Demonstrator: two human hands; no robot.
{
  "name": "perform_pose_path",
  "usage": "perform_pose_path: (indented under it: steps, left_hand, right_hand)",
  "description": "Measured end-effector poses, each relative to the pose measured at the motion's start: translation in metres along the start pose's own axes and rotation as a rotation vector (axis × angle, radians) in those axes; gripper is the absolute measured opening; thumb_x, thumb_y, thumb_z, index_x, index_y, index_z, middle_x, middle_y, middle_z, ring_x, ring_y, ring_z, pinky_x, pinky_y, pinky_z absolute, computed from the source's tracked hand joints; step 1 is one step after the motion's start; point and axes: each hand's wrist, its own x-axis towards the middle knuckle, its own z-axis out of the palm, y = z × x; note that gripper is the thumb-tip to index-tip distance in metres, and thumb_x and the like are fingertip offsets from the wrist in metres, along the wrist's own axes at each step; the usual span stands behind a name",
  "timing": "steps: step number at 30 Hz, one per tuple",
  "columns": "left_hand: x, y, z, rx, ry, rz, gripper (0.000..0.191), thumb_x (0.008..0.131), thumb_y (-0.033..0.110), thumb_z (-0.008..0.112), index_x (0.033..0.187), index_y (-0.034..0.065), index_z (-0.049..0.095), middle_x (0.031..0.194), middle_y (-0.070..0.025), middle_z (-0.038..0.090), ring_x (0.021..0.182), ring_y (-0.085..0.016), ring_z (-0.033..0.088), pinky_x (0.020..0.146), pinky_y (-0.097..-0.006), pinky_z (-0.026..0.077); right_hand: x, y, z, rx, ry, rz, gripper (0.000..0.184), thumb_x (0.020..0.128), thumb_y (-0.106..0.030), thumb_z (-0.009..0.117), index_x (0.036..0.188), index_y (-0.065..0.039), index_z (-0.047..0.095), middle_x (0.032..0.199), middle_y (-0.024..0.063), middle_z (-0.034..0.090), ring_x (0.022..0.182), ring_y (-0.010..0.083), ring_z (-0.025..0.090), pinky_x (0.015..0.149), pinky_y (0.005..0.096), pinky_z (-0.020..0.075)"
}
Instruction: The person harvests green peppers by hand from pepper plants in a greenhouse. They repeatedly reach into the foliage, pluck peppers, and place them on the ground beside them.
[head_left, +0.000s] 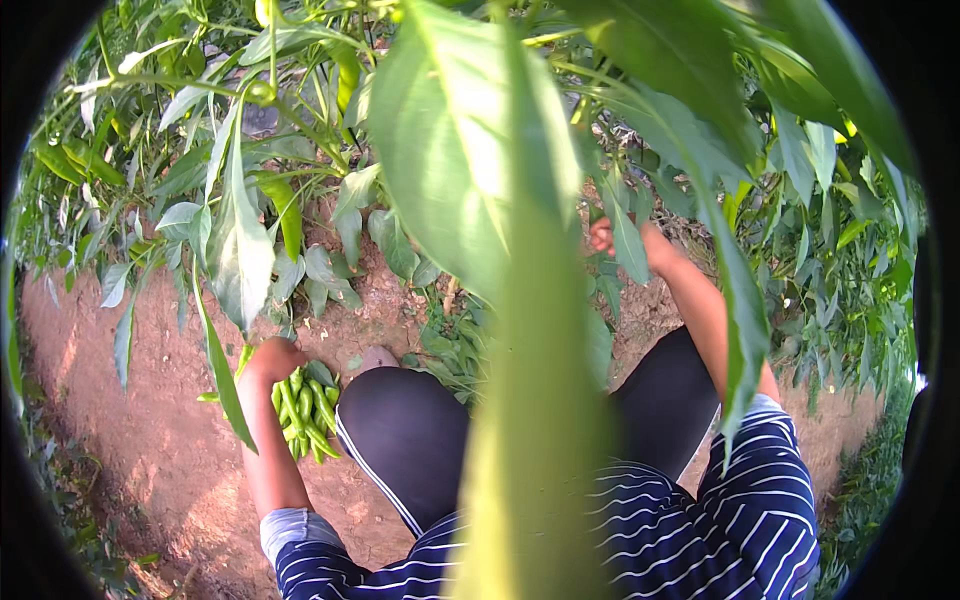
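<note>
At the lower left, my left hand (277, 358) is bent down over a pile of green chili peppers (306, 409) on the soil. The wrist hides its fingers, so I cannot tell whether it grips a pepper. On the right, my right hand (602, 235) reaches in among the pepper plant leaves, its fingertips curled. A hanging leaf (628, 238) covers part of this hand, and what it may hold cannot be made out. A green chili pepper (285, 214) hangs from the plant above my left hand.
A large blurred leaf (457, 142) and a broad green strip (547, 420) close to the camera block the middle. Pepper plants (825, 225) line the far side of the bare soil (172, 480). My bent knees (405, 435) frame the space between my arms.
</note>
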Motion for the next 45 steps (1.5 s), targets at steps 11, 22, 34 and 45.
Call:
perform_pose_path:
  steps: [11, 22, 34, 45]
  left_hand:
    - [-0.065, 0.398, -0.083, 0.320, 0.726, 1.202, 0.045, 0.089, 0.033, 0.056, 0.132, 0.0212, 0.050, 0.140, -0.0051, 0.045, 0.129, -0.030, 0.040, 0.109, -0.0541, 0.023]
    - [0.014, 0.401, -0.116, 0.814, 1.219, 0.426, 0.053, 0.089, 0.040, 0.052, 0.140, 0.0289, 0.041, 0.142, -0.0087, 0.041, 0.134, -0.032, 0.034, 0.109, -0.0606, 0.012]
    - [0.030, 0.346, -0.139, 0.621, 1.424, 0.577, 0.039, 0.076, 0.031, 0.068, 0.114, 0.0241, 0.062, 0.129, 0.0018, 0.050, 0.124, -0.025, 0.041, 0.106, -0.0603, 0.016]
    - [0.027, 0.342, -0.139, 0.672, 1.408, 0.583, 0.038, 0.079, 0.035, 0.067, 0.116, 0.0262, 0.063, 0.128, -0.0020, 0.051, 0.125, -0.026, 0.041, 0.106, -0.0581, 0.018]
  right_hand:
    - [0.025, 0.011, 0.064, -0.359, -0.233, -0.486, 0.020, 0.088, -0.022, 0.058, 0.103, -0.010, 0.060, 0.098, 0.0083, 0.063, 0.090, 0.0190, 0.060, 0.080, 0.0363, 0.0483]
    - [0.095, -0.040, 0.045, -0.050, 0.682, -0.868, 0.028, 0.076, -0.015, 0.063, 0.100, -0.003, 0.060, 0.092, 0.0119, 0.065, 0.082, 0.0295, 0.062, 0.072, 0.0362, 0.0496]
    - [0.072, 0.080, 0.089, -0.962, -0.508, -0.153, 0.023, 0.077, -0.015, 0.058, 0.093, -0.003, 0.069, 0.105, 0.0159, 0.066, 0.098, 0.0299, 0.064, 0.078, 0.0447, 0.0506]
    - [0.147, 0.031, 0.076, 0.010, -0.359, -0.222, 0.042, 0.094, -0.041, 0.050, 0.090, -0.001, 0.062, 0.080, 0.0123, 0.064, 0.063, 0.0228, 0.063, 0.069, 0.0385, 0.0502]
